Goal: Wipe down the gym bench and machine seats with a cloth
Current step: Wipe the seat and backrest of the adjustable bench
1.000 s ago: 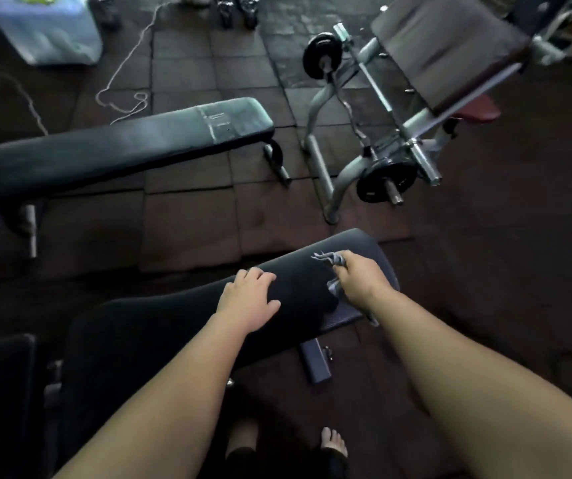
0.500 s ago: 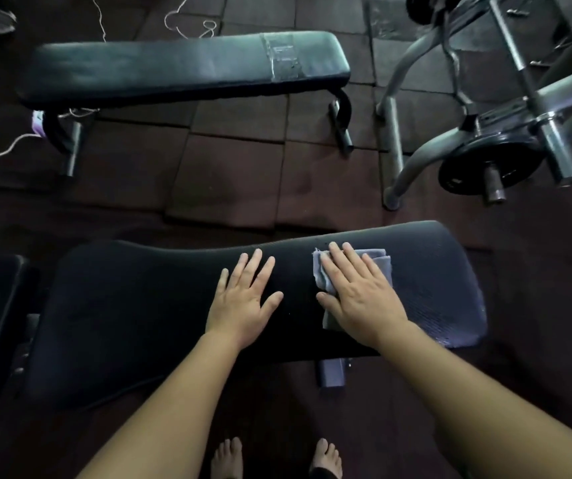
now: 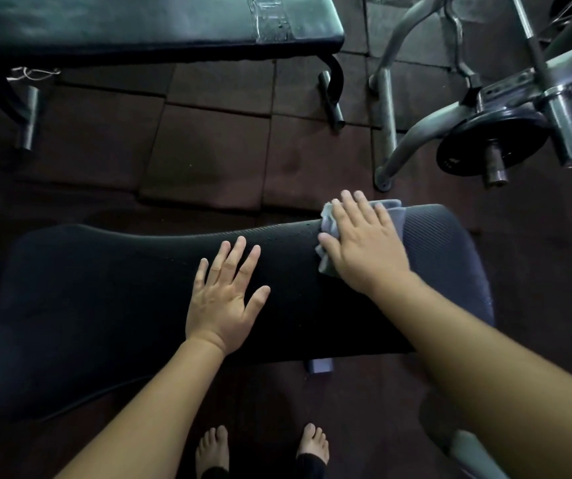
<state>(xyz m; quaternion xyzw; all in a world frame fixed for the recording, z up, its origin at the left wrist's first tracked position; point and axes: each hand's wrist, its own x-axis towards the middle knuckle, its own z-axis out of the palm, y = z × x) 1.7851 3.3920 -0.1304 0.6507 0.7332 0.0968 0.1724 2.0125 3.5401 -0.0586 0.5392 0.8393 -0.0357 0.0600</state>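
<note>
Rubber floor tiles (image 3: 208, 150) throughout. Across the foreground, a wide black padded counter (image 3: 104, 305). Beyond it, a flat bench (image 3: 139, 25) with a taped patch; at right, a grey machine frame (image 3: 386, 112) bearing 1 weight plate (image 3: 467, 140). Left hand (image 3: 224, 299) flat on the counter, grip wide, fingers spread. Right hand (image 3: 364, 247) likewise wide, pressing a grey cloth (image 3: 393, 206) onto the counter's far edge. 2 bare feet (image 3: 212, 451) below.

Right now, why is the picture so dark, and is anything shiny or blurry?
Head view: dim light, the near bench looks almost black; a pale sheen on the far bench; the right hand is slightly blurred at its edge; the wide lens curves straight edges.
</note>
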